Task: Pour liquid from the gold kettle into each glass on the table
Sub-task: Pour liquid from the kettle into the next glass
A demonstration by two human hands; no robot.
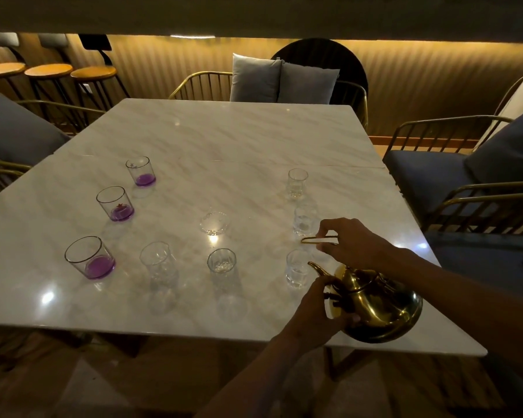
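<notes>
- Gold kettle point(384, 309) near table's point(224, 140) front right edge, tilted, spout toward glasses.
- Left hand point(317, 312) curled around kettle's spout side, by a dark knob.
- Right hand point(354, 239) pinches thin gold handle point(319, 240) above kettle, fingers closed on it.
- Clear glass point(296, 268) just beyond spout; two more behind it in a column.
- Three purple-bottomed tumblers point(89, 257) far left.
- Grey cushions point(284, 78) on chair at far side.

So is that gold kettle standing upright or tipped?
Tipped: the gold kettle leans spout-first toward the nearest clear glass.
</notes>
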